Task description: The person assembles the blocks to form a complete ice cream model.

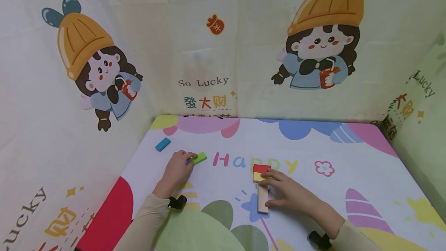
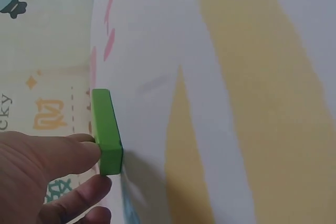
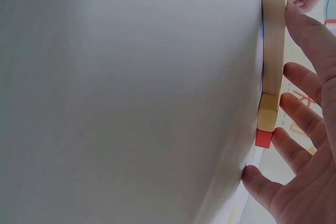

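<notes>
Thumb and fingers of the left hand [image 1: 177, 166] are pinched on one end of a green block [image 1: 200, 158], which is held at the left half of the table [image 1: 223, 189]. Fingers of the right hand [image 1: 290, 193] are spread, with fingertips laid along a row of three touching blocks. By its thumb, a plain wooden block [image 1: 263, 201] is touched near the end closest to the person. That block's far end is met by a yellow block [image 1: 257, 177], and behind this a red block [image 1: 261, 168] is set. Beyond the left hand, a blue block [image 1: 163, 144] is placed apart, near the table's left edge. Beige sleeves [image 1: 146, 214] are worn on both arms. Behind the table, a pale cloth [image 1: 258, 49] is hung, printed with cartoon figures in orange hats.
</notes>
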A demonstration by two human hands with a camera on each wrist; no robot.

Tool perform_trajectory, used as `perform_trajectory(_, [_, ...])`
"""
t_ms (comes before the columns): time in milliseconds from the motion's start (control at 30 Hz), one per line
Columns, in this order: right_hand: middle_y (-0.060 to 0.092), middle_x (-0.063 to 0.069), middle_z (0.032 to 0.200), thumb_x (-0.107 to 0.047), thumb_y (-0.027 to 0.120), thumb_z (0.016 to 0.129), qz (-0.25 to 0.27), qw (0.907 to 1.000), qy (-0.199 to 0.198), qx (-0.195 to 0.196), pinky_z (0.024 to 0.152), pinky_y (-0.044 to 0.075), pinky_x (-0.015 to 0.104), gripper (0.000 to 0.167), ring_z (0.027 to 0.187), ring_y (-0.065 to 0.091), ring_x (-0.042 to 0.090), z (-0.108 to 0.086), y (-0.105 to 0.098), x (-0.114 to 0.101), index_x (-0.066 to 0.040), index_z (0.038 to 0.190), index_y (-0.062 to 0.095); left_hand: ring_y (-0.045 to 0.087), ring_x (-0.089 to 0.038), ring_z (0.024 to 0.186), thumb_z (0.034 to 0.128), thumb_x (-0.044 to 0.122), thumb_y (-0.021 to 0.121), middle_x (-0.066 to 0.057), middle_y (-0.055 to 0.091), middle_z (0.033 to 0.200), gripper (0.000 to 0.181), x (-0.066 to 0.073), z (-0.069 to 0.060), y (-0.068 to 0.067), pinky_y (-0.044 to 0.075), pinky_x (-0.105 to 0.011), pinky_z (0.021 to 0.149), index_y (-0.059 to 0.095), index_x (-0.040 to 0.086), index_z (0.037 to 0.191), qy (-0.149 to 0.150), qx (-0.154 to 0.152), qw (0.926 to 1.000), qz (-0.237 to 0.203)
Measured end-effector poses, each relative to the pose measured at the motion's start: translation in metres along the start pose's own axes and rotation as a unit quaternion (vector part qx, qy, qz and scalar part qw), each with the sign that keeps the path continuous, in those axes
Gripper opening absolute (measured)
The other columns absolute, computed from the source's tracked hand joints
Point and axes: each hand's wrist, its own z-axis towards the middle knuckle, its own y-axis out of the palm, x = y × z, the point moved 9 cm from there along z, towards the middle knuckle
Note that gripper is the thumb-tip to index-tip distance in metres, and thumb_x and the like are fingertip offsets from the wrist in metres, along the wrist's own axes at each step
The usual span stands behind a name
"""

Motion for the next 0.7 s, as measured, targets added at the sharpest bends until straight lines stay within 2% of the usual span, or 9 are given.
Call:
perform_trajectory(400, [0.058,0.004,0.144,-0.048,0.082,0.086,0.0,1.0,0.002,-0.001,0.107,0.048,0.053,0.053,0.137,0.051,0.032,0.0,0.001,0.0,-0.023,0.131,0.069,0.06,-0.031,0.101,0.096,0.013,0.068,-0.014,0.067,0.113,0.027,0.031,0.008,0.012,0.055,-0.047,0.083,0.076,0.017,0.121,0.019,-0.006,0.9998,-0.002])
perform_trajectory(700, [0.058,0.003,0.145,-0.049,0.081,0.086,-0.002,0.9999,0.008,-0.007,0.108,0.048,0.054,0.053,0.139,0.05,0.033,0.0,0.001,0.002,-0.023,0.132,0.068,0.06,-0.028,0.099,0.0961,0.011,0.066,-0.012,0.065,0.109,0.028,0.048,0.014,0.025,0.054,-0.045,0.083,0.075,0.017,0.122,0.031,-0.019,0.9987,-0.034])
